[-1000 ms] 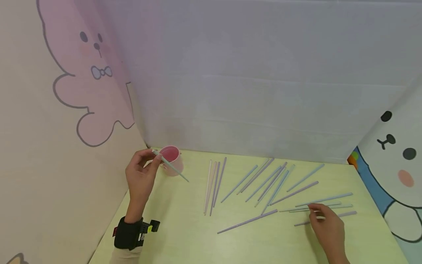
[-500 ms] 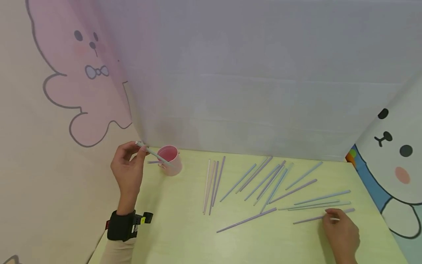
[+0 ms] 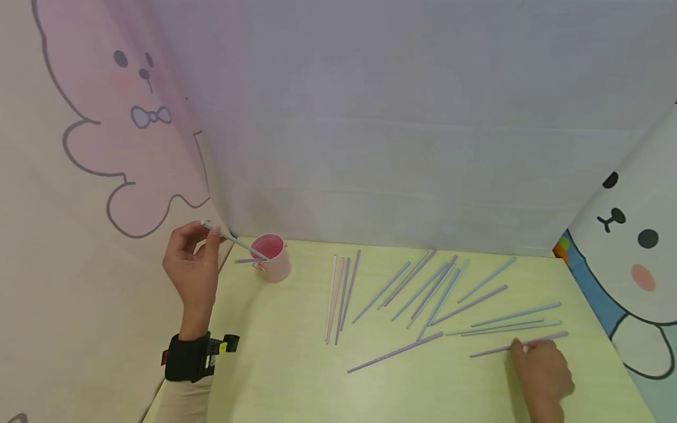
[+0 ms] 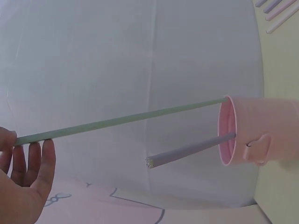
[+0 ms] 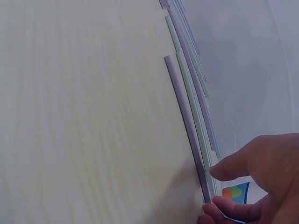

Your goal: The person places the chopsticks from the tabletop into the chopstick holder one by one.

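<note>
At the upper left of the table, my left hand (image 3: 191, 267) pinches the thick end of a pale green chopstick (image 4: 117, 122) between thumb and fingertips. Its thin end is at the rim of a small pink bucket (image 3: 276, 269). A purple chopstick (image 4: 191, 150) leans out of that bucket, its thick end sticking out to the left. On the table's right side, my right hand (image 3: 545, 373) is at another purple chopstick (image 5: 184, 107), which lies flat. Thumb and fingertips are around its near end; I cannot tell whether they grip it.
Several blue, green and purple chopsticks (image 3: 382, 292) lie scattered across the middle and right of the table (image 3: 296, 376). Beside the bucket, a row of pink, white and purple chopsticks (image 3: 346, 294) lies roughly parallel. A hanging cloth (image 3: 396, 147) closes off the back.
My left hand has moved left, drawing the green chopstick back until its thin end is at the bucket's opening. My right hand has shifted from the green chopsticks to the purple one nearer me.
</note>
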Demonstrator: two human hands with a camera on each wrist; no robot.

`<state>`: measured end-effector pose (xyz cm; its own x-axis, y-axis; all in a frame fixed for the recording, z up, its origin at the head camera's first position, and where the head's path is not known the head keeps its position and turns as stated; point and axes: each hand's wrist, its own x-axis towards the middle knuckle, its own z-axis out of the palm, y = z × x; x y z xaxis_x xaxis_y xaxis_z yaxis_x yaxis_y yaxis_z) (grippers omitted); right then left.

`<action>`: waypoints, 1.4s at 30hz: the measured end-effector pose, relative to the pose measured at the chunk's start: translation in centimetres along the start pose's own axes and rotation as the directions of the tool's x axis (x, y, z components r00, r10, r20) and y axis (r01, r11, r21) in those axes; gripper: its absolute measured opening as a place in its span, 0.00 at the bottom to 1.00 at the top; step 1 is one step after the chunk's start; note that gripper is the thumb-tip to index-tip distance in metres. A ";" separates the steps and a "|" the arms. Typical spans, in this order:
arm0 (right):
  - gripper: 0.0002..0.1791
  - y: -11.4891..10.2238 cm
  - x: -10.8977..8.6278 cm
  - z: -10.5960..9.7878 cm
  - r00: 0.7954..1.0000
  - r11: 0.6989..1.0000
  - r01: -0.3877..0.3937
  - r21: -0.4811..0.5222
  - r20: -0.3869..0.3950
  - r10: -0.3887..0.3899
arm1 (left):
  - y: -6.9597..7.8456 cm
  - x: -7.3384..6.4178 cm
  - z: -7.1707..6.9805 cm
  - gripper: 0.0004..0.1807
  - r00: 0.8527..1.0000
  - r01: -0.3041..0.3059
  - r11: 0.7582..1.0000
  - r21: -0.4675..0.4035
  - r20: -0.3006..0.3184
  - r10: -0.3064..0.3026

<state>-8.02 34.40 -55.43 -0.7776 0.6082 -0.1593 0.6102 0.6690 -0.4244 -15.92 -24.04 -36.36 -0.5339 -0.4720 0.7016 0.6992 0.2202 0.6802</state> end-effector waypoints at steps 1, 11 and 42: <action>0.30 0.0 0.0 0.0 1.000 1.000 -0.002 -0.002 0.003 0.002 | 0.3 0.0 0.1 0.13 1.000 -0.009 1.000 0.009 -0.004 0.009; 0.39 -0.4 0.2 0.3 0.997 0.996 -0.046 -0.078 0.058 0.051 | -1.3 -0.1 -0.8 0.14 0.996 0.017 0.999 -0.045 -0.081 -0.021; 0.20 0.3 -0.2 -1.6 0.993 0.994 -0.067 -0.084 0.094 0.075 | -4.5 -4.7 -1.3 0.13 0.985 0.164 0.959 0.231 0.012 -0.171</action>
<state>-7.46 35.14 -54.13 -0.7403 0.6140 -0.2737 0.6718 0.6599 -0.3366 -15.99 -23.90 -42.99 -0.6512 -0.4926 0.5773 0.4734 0.3308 0.8164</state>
